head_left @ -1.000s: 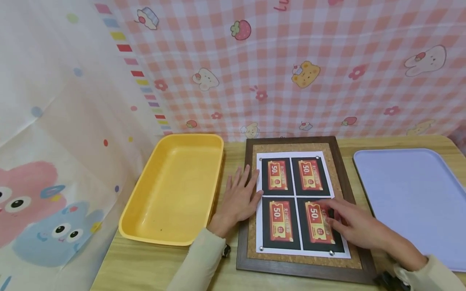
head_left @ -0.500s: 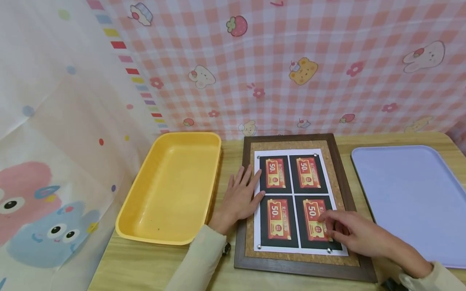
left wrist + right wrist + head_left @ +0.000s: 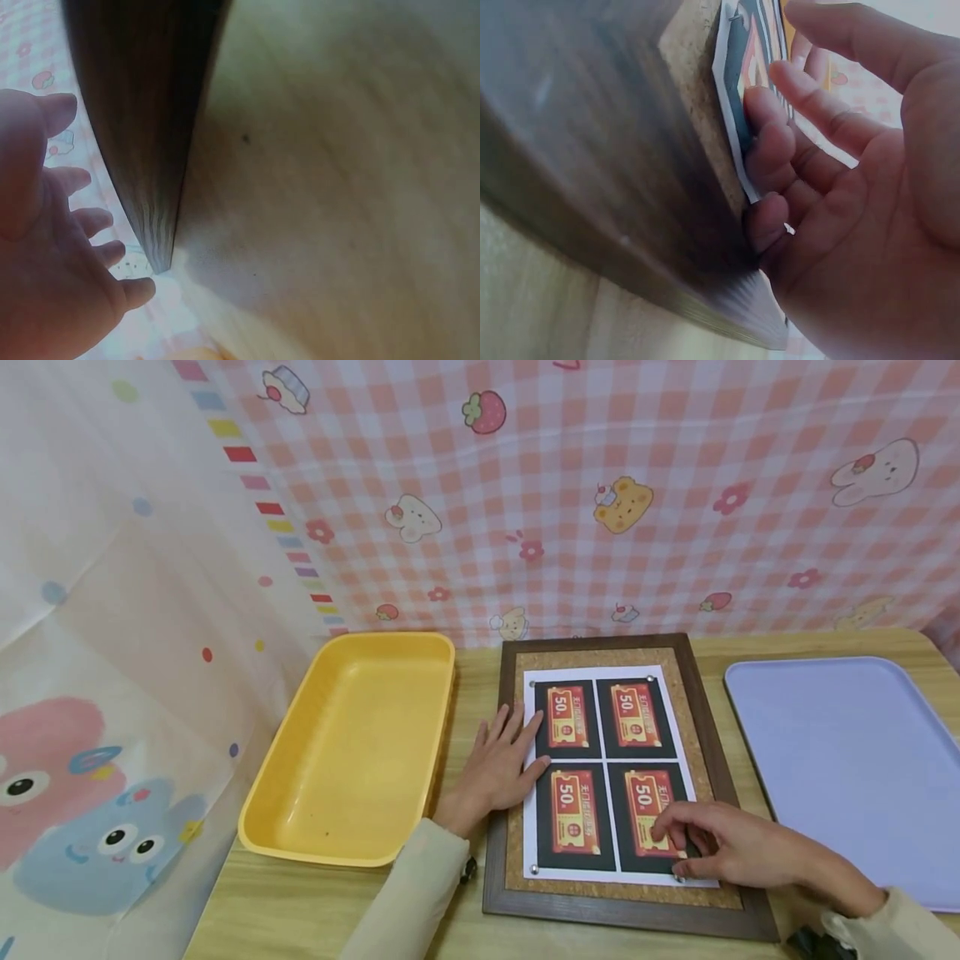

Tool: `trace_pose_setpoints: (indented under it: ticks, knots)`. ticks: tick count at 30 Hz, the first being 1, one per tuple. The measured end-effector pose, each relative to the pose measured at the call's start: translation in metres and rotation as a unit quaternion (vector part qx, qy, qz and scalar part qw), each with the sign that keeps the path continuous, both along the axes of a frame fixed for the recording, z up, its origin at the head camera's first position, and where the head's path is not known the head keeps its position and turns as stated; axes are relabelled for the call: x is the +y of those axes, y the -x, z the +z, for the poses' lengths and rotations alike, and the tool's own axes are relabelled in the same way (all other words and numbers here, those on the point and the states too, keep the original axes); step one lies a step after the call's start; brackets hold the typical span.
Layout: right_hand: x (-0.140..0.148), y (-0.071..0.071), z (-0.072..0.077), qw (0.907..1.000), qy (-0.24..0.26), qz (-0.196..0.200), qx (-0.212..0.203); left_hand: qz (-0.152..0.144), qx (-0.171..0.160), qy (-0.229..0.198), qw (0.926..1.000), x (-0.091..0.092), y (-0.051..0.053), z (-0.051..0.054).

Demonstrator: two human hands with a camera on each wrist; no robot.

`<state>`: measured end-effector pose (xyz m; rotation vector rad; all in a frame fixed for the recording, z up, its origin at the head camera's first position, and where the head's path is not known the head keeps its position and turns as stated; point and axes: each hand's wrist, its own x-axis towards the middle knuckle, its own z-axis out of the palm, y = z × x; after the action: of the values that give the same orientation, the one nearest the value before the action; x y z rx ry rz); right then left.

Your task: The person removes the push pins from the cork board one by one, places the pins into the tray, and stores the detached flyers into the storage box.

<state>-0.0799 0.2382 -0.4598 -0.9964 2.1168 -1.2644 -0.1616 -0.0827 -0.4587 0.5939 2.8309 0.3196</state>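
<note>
A framed cork board (image 3: 600,896) with a dark wooden rim lies on the table. A white sheet (image 3: 667,673) with several red and yellow "50" coupons (image 3: 575,814) on black panels is held to it by silver pushpins (image 3: 534,868) at the corners. My left hand (image 3: 491,772) rests spread over the left rim, fingertips at the sheet's edge. Bent over the lower-right coupon (image 3: 648,806), my right hand (image 3: 738,846) has its thumb beside the lower-right pushpin, mostly hidden. Index finger and thumb are apart there; in the right wrist view its other fingers (image 3: 769,150) curl loosely by the sheet.
A deep yellow tray (image 3: 438,739) stands left of the board, close to my left forearm. To the right lies a shallow lilac tray (image 3: 832,735). Behind the wooden table (image 3: 255,910) hangs a pink checked curtain (image 3: 480,527).
My right hand has shifted slightly down over the lower-right coupon, its thumb coming to the pushpin. The left hand stays almost in place. The head view has tilted a little.
</note>
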Motion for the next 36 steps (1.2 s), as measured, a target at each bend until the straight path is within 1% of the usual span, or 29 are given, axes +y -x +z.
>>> trace_pose_setpoints:
  ticks: [5,9,12,17,23,28,31,36]
  knots:
    - [0.001,0.0023,-0.003,0.9993,0.012,0.023,-0.026,-0.006,-0.013,-0.011,0.9998,0.0013,0.001,-0.0013]
    - [0.003,0.0024,-0.0029,0.9985,0.02,0.03,-0.042,-0.011,-0.026,-0.016,0.9995,0.0023,0.0024,-0.0024]
    - [0.0046,0.0029,-0.0022,0.9978,0.024,0.035,-0.051,-0.012,-0.036,-0.012,0.9992,0.003,0.0028,-0.0021]
    - [0.0059,0.0053,-0.0017,0.9972,0.027,0.041,-0.057,-0.014,-0.048,0.009,0.9987,0.0039,0.003,-0.002]
    - [0.0051,0.0047,-0.0028,0.9971,0.033,0.041,-0.054,-0.021,-0.059,0.038,0.9973,0.0037,0.0026,-0.0031]
    - [0.004,0.0035,-0.0032,0.9977,0.04,0.042,-0.035,-0.021,-0.073,0.056,0.9956,0.0038,0.0042,-0.0057]
    - [0.0039,0.0029,-0.0029,0.998,0.037,0.041,-0.031,-0.025,-0.077,0.061,0.9949,0.0045,0.0053,-0.0065]
    - [0.0033,0.0028,-0.0037,0.9986,0.028,0.035,-0.029,-0.028,-0.075,0.056,0.9952,0.0043,0.0054,-0.0053]
